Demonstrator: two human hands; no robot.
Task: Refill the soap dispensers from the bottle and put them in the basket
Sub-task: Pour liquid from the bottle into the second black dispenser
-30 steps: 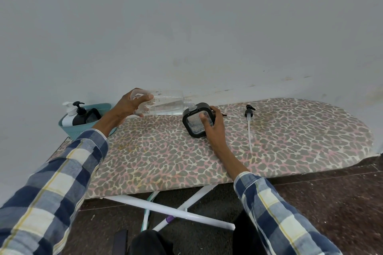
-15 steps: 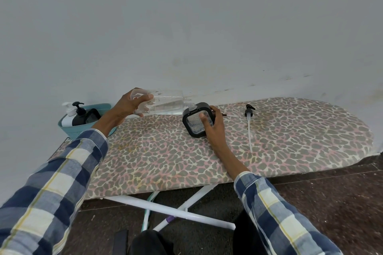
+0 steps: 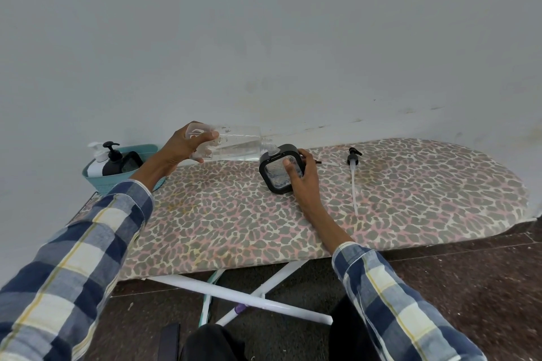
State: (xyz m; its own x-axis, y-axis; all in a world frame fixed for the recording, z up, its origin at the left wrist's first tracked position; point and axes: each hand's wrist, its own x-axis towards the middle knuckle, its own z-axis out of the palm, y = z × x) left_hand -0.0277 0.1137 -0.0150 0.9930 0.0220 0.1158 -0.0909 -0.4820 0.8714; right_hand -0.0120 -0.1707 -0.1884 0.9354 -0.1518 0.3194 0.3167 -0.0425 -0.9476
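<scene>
1. Step in hand: refilling. I judge this the pour into the last dispenser, as other dispensers already stand in the basket.
2. My left hand [image 3: 183, 147]: fingers and thumb curled round the base end of the clear bottle [image 3: 231, 147], holding it tipped almost level above the ironing board [image 3: 234, 223], near the far edge.
3. Bottle: its neck points right, mouth meeting the top opening of the black square dispenser [image 3: 281, 172]. A shallow layer of clear liquid lies along its lower side.
4. My right hand [image 3: 303, 182]: clasped on the right side of the dispenser, thumb across its clear front, steadying it upright on the board, about midway along, toward the far edge.
5. Hands: apart, each gripping its own item; bottle and dispenser touch at the neck.
6. Pump head [image 3: 353, 176]: off the dispenser, lying flat on the board just right of my right hand, long tube trailing toward the near edge.
7. Basket [image 3: 117, 183]: teal, at the board's far left corner, behind my left wrist, holding a white pump dispenser [image 3: 96, 160] and a dark pump dispenser [image 3: 113, 160].
8. Next move, as I judge: level the bottle, set it down, fit the pump back, carry the dispenser left to the basket. Keep the neck aligned or soap spills onto the cover.
</scene>
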